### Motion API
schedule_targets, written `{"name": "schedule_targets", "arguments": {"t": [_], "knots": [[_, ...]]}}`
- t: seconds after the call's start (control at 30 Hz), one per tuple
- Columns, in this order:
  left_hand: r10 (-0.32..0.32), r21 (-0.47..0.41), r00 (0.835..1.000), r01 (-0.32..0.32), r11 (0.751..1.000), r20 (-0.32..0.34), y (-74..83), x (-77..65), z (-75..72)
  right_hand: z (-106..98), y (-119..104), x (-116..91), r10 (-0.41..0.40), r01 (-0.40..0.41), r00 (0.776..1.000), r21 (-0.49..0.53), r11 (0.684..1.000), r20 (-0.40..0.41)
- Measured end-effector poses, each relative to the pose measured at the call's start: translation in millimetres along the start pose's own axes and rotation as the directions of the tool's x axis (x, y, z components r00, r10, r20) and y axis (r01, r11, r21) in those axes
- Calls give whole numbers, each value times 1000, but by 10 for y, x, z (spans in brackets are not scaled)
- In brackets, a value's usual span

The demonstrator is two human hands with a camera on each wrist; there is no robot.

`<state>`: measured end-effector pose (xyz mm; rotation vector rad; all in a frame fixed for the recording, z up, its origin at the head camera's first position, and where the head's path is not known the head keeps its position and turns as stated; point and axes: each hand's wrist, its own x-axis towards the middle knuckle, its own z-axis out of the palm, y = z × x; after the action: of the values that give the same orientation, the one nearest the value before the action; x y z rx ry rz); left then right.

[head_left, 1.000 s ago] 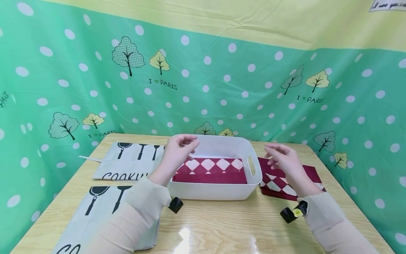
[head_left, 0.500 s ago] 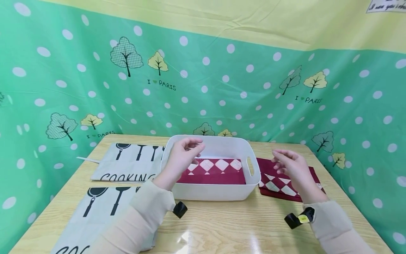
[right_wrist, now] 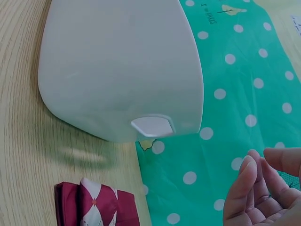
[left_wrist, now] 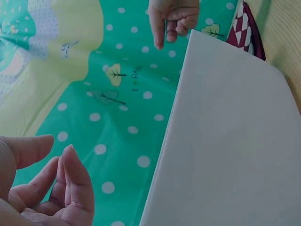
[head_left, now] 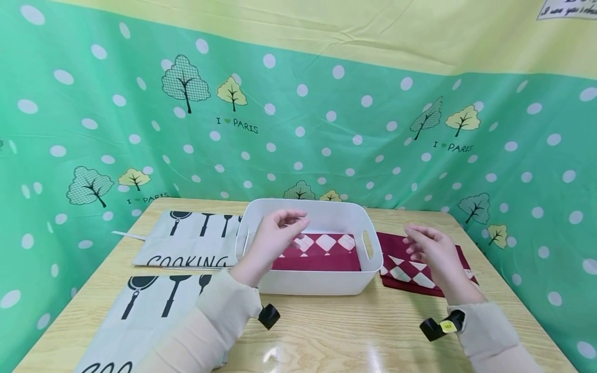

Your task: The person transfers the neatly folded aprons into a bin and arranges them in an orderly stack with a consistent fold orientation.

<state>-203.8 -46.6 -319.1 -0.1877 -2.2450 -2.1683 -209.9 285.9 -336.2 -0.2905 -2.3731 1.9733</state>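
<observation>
From left to right on a wooden bench: a folded pale cloth printed with black kitchen tools and the word "Cooking", with a matching pale cloth nearer the person. Next, the left hand, bent loosely with thumb apart, is raised above the rim of a white box, holding nothing. A dark red cloth with white diamonds lies inside the box. Just right, on the bench, is a folded diamond-patterned cloth; the right hand is above it, thumb near fingertips, also holding nothing. Over the last second both hands have shifted slightly rightward; every cloth stayed put, so seemingly nothing was placed or taken.
</observation>
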Motion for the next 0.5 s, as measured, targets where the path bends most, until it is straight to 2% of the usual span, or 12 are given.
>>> {"name": "schedule_targets", "arguments": {"t": [0.5], "knots": [[-43,-64,998,45,997,38,-57,-39,85,-99,71,1,31,-31,1000,48,998,2]]}}
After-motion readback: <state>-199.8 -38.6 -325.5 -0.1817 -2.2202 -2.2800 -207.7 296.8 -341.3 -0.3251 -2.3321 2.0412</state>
